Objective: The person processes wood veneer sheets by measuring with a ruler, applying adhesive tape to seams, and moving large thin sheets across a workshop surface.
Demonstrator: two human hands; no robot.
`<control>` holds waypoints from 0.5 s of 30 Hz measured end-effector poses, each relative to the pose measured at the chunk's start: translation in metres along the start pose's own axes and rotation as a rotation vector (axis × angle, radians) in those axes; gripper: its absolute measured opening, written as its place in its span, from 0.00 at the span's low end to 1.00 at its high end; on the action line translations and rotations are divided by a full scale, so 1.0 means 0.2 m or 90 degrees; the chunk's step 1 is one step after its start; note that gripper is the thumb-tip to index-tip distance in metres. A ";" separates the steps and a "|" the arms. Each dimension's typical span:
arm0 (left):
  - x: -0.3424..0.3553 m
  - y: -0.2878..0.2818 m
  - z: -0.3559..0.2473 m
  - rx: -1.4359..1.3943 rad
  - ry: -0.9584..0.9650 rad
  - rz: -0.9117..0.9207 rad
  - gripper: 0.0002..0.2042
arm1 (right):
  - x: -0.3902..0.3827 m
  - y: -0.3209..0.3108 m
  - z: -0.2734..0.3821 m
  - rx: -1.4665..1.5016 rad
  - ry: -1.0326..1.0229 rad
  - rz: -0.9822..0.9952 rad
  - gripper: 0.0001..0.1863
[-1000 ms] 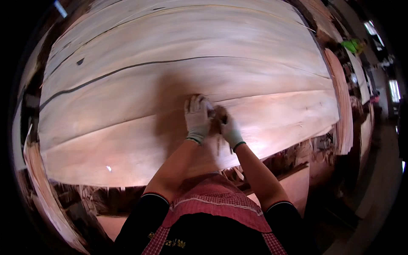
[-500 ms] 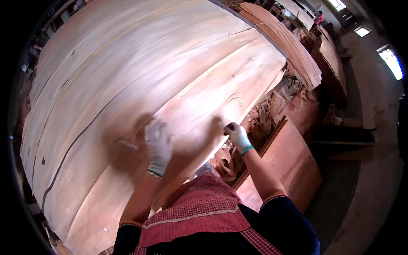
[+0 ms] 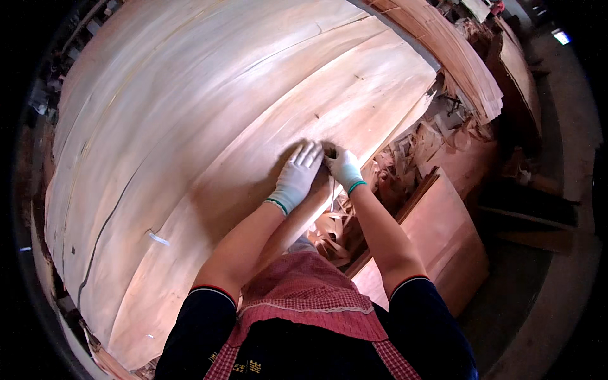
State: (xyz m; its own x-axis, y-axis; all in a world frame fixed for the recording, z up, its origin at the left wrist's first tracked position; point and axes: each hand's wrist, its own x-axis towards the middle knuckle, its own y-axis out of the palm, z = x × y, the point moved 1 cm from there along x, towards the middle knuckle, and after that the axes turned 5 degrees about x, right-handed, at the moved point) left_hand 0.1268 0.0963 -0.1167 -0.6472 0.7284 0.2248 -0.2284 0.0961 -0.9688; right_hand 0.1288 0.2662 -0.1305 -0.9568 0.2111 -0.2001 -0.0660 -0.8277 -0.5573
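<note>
A broad, pale wood veneer sheet [image 3: 209, 139] covers the surface before me, with lengthwise seams and a long dark gap on its left part. My left hand [image 3: 297, 174], in a white glove with a green cuff, lies flat on the veneer near its right edge, fingers together and stretched out. Beside its fingertips, my gloved right hand [image 3: 345, 168] is closed in a pinch. Something small and dark shows at its fingertips, too hidden to name. A short white strip [image 3: 159, 239] lies across a seam to the left.
Curled veneer scraps [image 3: 329, 237] heap beyond the sheet's right edge. A reddish wood panel [image 3: 437, 234] leans to the right of my right arm. Farther back stand a stack of veneer sheets [image 3: 449, 57] and another upright panel [image 3: 519, 73].
My left hand has moved right across the veneer and now rests flat beside my right hand. The right hand stays pinched near the sheet's edge. The whole view has shifted slightly.
</note>
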 end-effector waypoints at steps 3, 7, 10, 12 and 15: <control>0.03 -0.08 -0.08 0.070 -0.013 0.235 0.24 | -0.07 -0.05 0.07 -0.253 0.049 0.007 0.17; 0.09 -0.21 -0.16 0.171 0.010 0.381 0.29 | -0.30 -0.09 0.04 0.102 0.066 0.001 0.16; 0.18 -0.24 -0.21 0.158 0.002 0.402 0.33 | -0.52 -0.01 -0.09 0.228 0.200 0.013 0.10; 0.04 -0.10 -0.10 0.034 -0.086 0.269 0.24 | -0.65 -0.04 0.13 0.403 0.259 0.016 0.08; -0.03 -0.21 0.02 -0.274 -0.146 0.010 0.21 | -0.62 -0.20 -0.15 0.465 0.211 -0.054 0.06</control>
State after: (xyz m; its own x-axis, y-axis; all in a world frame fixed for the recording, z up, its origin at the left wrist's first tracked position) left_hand 0.1365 0.0854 -0.0771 -0.8031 0.5680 0.1801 0.0730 0.3937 -0.9164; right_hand 0.2593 0.2888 -0.1073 -0.8144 0.3362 -0.4730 -0.4120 -0.9090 0.0633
